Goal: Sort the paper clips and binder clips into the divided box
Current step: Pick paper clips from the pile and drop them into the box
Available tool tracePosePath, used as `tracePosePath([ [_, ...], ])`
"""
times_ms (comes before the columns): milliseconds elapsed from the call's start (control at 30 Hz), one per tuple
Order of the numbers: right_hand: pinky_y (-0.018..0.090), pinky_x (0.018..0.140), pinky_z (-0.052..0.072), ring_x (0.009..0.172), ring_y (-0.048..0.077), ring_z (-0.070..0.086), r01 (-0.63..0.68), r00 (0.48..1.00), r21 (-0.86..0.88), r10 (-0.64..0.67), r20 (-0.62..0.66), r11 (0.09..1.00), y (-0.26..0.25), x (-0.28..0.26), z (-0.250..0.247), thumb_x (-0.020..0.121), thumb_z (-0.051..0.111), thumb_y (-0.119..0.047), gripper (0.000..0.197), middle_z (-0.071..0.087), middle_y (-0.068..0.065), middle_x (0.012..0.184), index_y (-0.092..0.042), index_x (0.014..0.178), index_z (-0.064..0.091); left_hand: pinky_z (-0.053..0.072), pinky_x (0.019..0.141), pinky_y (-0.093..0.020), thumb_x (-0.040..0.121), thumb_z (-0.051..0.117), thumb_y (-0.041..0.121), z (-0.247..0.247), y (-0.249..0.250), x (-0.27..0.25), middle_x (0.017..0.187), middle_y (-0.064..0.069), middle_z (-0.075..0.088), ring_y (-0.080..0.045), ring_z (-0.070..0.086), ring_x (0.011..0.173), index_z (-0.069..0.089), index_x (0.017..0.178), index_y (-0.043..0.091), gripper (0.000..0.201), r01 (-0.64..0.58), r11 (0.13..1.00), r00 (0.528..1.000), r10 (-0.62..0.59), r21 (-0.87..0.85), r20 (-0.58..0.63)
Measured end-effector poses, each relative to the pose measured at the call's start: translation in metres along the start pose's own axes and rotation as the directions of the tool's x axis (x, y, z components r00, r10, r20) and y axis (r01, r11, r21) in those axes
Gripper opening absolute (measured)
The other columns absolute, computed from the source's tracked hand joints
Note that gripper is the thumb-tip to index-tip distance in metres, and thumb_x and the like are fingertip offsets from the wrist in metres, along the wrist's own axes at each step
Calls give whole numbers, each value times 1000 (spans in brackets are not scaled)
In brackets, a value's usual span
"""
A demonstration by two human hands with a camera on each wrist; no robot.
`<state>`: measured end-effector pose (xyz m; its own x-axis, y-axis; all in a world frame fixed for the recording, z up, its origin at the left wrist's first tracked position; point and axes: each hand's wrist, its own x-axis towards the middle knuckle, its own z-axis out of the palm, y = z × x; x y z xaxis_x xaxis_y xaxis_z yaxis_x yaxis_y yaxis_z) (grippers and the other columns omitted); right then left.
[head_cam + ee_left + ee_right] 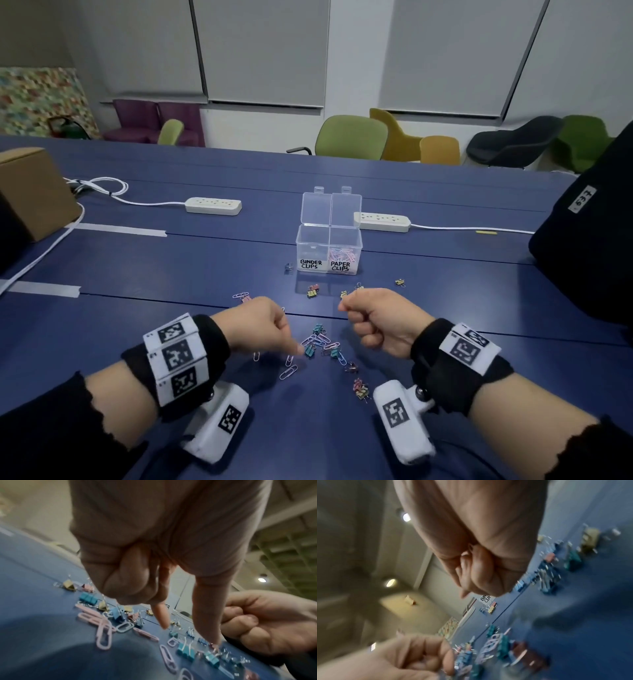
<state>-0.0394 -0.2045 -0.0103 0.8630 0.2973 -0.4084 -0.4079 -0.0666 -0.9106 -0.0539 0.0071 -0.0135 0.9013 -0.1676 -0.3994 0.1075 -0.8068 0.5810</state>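
My left hand (263, 325) hangs over the clip pile, forefinger and thumb (208, 616) reaching down and apart, other fingers curled in; nothing in it that I can see. Thumb tip is touching or nearly touching a clip, hard to tell which. My right hand (380, 320) is a tight fist above the table (171, 274); whether it holds anything, cannot tell.

Between the hands lies a mixed heap: pastel paper clips (322, 341) tangled with teal binder clips (310, 350). More binder clips (361, 390) sit nearer me, and a few more (312, 290) near the box.

Divided box (329, 251) stands beyond, both lids up. Compartment marked PAPER CLIPS has pink clips in it; the one marked BINDER CLIPS looks empty. Two power strips (213, 205) lie further back, a cardboard box (32, 192) far left.
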Motion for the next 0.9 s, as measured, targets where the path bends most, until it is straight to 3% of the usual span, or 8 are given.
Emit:
tracePosePath([
  [67,13,36,17,39,8,25,-13,1000,-412,8,-14,911,-5,1,5,93,45,-9,19,35,-2,58,-14,78,55,44,56,-22,61,84,41,4,3,1,68,2,61,-13,52,57,68,76,16,34,-26,981,1000,26,192,0],
  [167,18,43,40,51,16,45,76,995,-870,-98,32,487,-12,6,15,90,53,-14,16,59,8,73,-8,81,64,46,63,-25,62,85,36,9,8,4,75,2,63,-15,56,68,71,80,13,33,-47,935,998,55,351,-14],
  [267,28,71,50,76,22,57,116,986,-975,-140,90,191,-14,13,25,84,64,-20,19,69,11,94,-4,93,69,47,62,-26,68,80,28,11,12,8,71,2,63,-16,58,69,74,79,12,20,-71,909,996,87,411,-18],
  [333,29,71,49,83,24,61,117,987,-990,-118,107,82,-14,18,29,80,72,-24,24,71,10,98,-6,96,70,52,66,-29,69,76,22,12,13,11,69,3,64,-17,60,70,74,76,14,11,-74,906,996,84,417,-7],
  [533,34,77,53,87,28,63,111,990,-993,-96,108,28,-13,33,39,77,76,-26,33,69,11,97,-5,99,66,34,56,-29,77,64,21,17,13,11,56,-5,39,-25,39,65,41,51,12,36,-37,846,999,38,532,9],
  [667,35,77,54,84,28,60,95,990,-995,-106,91,34,-11,39,48,79,73,-21,43,68,16,102,2,113,60,34,58,-29,79,61,22,16,12,11,57,-4,37,-24,39,67,39,52,13,36,-42,837,999,22,546,43],
  [833,28,62,45,69,27,53,116,992,-993,-38,116,2,-12,33,53,84,66,-16,15,55,10,70,-1,85,66,29,48,-26,84,58,23,17,13,9,55,-4,34,-25,38,67,36,52,12,40,-45,821,999,24,570,45],
  [900,26,54,40,60,26,48,106,994,-994,-33,106,3,-10,30,51,83,65,-16,22,45,7,58,-5,67,55,27,47,-27,84,57,23,17,14,8,55,-4,34,-26,38,67,36,53,12,39,-44,819,999,21,573,48],
])
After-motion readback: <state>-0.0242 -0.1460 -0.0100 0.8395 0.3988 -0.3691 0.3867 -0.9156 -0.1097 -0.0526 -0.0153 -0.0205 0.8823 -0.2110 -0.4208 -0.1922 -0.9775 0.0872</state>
